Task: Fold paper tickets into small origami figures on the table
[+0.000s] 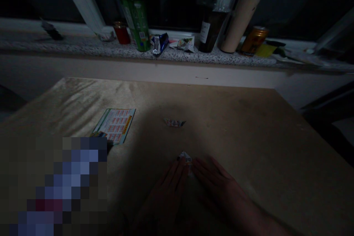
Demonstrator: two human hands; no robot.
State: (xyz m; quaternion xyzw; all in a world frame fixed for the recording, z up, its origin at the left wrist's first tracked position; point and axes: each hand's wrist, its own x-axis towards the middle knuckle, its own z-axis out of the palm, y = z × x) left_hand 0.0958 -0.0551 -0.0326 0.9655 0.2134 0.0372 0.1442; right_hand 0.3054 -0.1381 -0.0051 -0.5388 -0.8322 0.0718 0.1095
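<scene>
A small folded piece of printed paper (185, 156) with a pointed top lies on the table in front of me, in the shadow. My left hand (168, 188) lies flat with its fingers stretched out, the fingertips on the paper's left side. From the right, my right hand (218, 182) reaches in, fingers extended and the tips beside the paper's right edge; whether they touch it I cannot tell. Part of the paper is hidden by the fingers. Farther up the table lies a second folded printed paper strip (174, 122) with pointed ends, apart from both hands.
A printed calendar card (114, 125) lies left on the table (235, 118); a pixelated patch covers the lower left. Along the granite windowsill (177, 56) stand a green container (138, 24), a dark bottle (208, 31), a wooden tube (245, 11) and an orange can (254, 40).
</scene>
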